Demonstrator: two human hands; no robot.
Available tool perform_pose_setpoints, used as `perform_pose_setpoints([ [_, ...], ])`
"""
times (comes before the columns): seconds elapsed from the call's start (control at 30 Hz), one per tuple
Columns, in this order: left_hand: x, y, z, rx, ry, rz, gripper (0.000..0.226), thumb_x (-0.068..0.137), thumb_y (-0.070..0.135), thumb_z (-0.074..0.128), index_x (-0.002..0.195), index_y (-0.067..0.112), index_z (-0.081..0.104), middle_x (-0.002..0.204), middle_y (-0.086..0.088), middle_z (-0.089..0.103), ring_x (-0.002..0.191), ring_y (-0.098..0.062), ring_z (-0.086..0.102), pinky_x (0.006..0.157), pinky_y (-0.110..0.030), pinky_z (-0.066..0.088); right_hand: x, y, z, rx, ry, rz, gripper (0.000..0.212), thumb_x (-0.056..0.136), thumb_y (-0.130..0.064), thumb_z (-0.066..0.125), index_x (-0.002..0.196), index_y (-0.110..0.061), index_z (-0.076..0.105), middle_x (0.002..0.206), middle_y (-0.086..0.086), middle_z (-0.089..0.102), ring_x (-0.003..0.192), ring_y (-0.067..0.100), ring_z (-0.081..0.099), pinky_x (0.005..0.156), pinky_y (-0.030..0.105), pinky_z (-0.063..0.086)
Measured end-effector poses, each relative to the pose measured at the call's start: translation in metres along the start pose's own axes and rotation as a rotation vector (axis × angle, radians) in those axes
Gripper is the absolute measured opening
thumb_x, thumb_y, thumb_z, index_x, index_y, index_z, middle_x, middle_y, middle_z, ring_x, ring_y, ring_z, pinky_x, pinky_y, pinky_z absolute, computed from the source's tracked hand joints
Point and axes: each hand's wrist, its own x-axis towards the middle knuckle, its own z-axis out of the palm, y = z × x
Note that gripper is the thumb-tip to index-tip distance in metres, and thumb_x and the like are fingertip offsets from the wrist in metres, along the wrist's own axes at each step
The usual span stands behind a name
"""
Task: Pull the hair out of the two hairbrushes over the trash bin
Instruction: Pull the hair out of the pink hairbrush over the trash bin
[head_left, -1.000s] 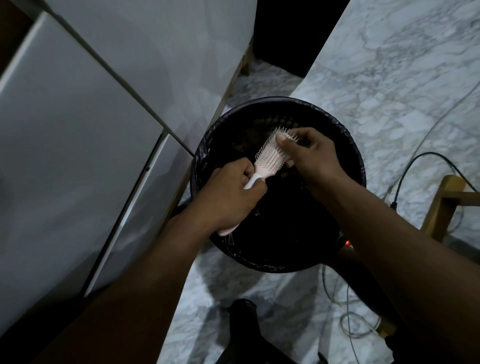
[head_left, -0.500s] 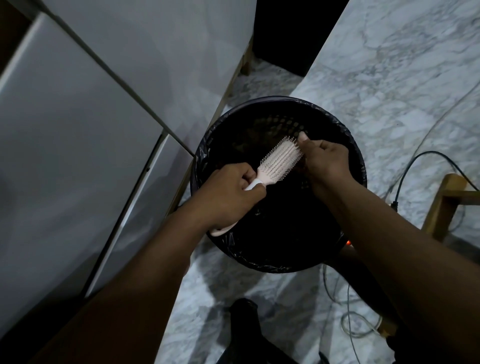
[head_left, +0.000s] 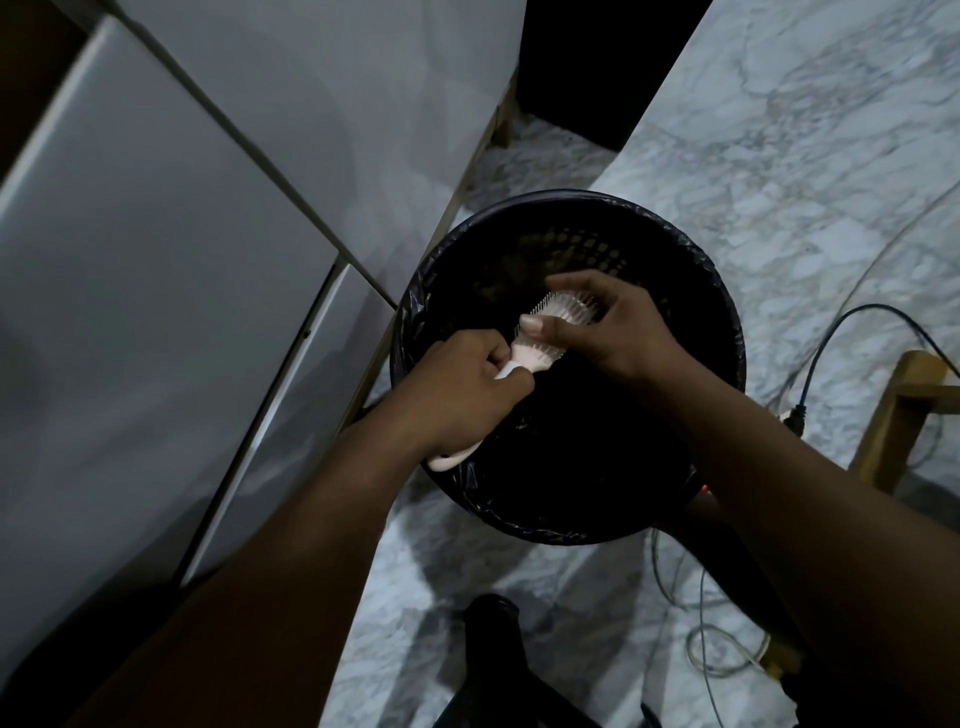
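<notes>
— Two hands are working over the black trash bin (head_left: 566, 525)?
— Yes. The left hand (head_left: 467, 395) is gripping the pale hairbrush (head_left: 550, 332) by its handle; the right hand (head_left: 613, 332) is curling its fingers (head_left: 571, 283) around the bristled head, thumb pressing in.

The floor (head_left: 779, 182) is white and grey marble with dark wavy lines in it. The room is dim. On the left stands a big white cabinet (head_left: 156, 312) with smooth flat doors and thin dark gaps between them. At the top there is a dark opening (head_left: 597, 67). By the right edge a piece of light brown wooden furniture (head_left: 893, 415) stands on the floor. A black cable (head_left: 841, 332) curves beside it. More thin wires (head_left: 696, 634) lie in loops on the floor near the bottom.
</notes>
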Motion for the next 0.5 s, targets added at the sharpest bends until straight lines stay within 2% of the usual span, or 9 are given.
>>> perform_pose_setpoints([
  [0.07, 0.000, -0.001, 0.001, -0.018, -0.003, 0.001, 0.024, 0.088, 0.035, 0.062, 0.089, 0.011, 0.061, 0.069, -0.011, 0.067, 0.056, -0.014, 0.055, 0.060, -0.032, 0.045, 0.002, 0.005, -0.002, -0.018, 0.056, -0.009, 0.052, 0.064, -0.036, 0.091, 0.110, -0.019, 0.075, 0.107, -0.003, 0.073, 0.091, -0.002, 0.065, 0.078, 0.009, 0.050],
  [0.13, 0.000, 0.000, 0.001, -0.020, -0.004, 0.006, 0.023, 0.088, 0.033, 0.062, 0.088, 0.010, 0.062, 0.064, -0.004, 0.064, 0.054, -0.013, 0.054, 0.059, -0.030, 0.044, 0.002, 0.009, -0.002, -0.030, 0.106, -0.005, 0.047, 0.062, -0.044, 0.092, 0.101, -0.023, 0.076, 0.103, -0.003, 0.075, 0.092, 0.003, 0.069, 0.082, 0.018, 0.053],
  [0.23, 0.000, 0.000, 0.001, -0.012, -0.010, 0.005, 0.022, 0.088, 0.032, 0.063, 0.089, 0.010, 0.064, 0.065, -0.005, 0.066, 0.053, -0.011, 0.055, 0.058, -0.028, 0.044, 0.004, 0.015, 0.000, 0.026, 0.167, 0.003, 0.037, 0.065, -0.041, 0.091, 0.092, -0.019, 0.078, 0.089, 0.003, 0.077, 0.081, 0.012, 0.072, 0.078, 0.032, 0.058],
  [0.3, 0.000, 0.001, 0.002, -0.016, -0.025, 0.007, 0.023, 0.088, 0.032, 0.064, 0.090, 0.010, 0.065, 0.066, -0.008, 0.067, 0.051, -0.010, 0.054, 0.058, -0.028, 0.044, 0.007, 0.019, 0.002, 0.057, 0.212, 0.000, 0.025, 0.072, -0.033, 0.088, 0.086, -0.015, 0.077, 0.083, 0.007, 0.077, 0.075, 0.013, 0.070, 0.074, 0.034, 0.058],
  [0.37, 0.000, 0.004, 0.002, -0.026, -0.041, 0.012, 0.022, 0.089, 0.031, 0.064, 0.090, 0.009, 0.066, 0.061, -0.002, 0.065, 0.045, -0.006, 0.052, 0.054, -0.025, 0.043, 0.010, 0.022, 0.002, 0.057, 0.275, 0.009, 0.018, 0.078, -0.032, 0.083, 0.079, -0.016, 0.076, 0.079, 0.006, 0.076, 0.073, 0.014, 0.070, 0.074, 0.038, 0.059],
  [0.5, -0.003, 0.009, 0.000, -0.040, -0.104, 0.009, 0.018, 0.094, 0.028, 0.063, 0.092, 0.010, 0.067, 0.058, 0.003, 0.065, 0.034, 0.003, 0.050, 0.043, -0.020, 0.038, 0.017, 0.030, 0.001, 0.019, 0.423, 0.129, 0.024, 0.087, -0.039, 0.070, 0.069, -0.025, 0.061, 0.074, -0.003, 0.069, 0.077, 0.017, 0.067, 0.079, 0.042, 0.056],
])
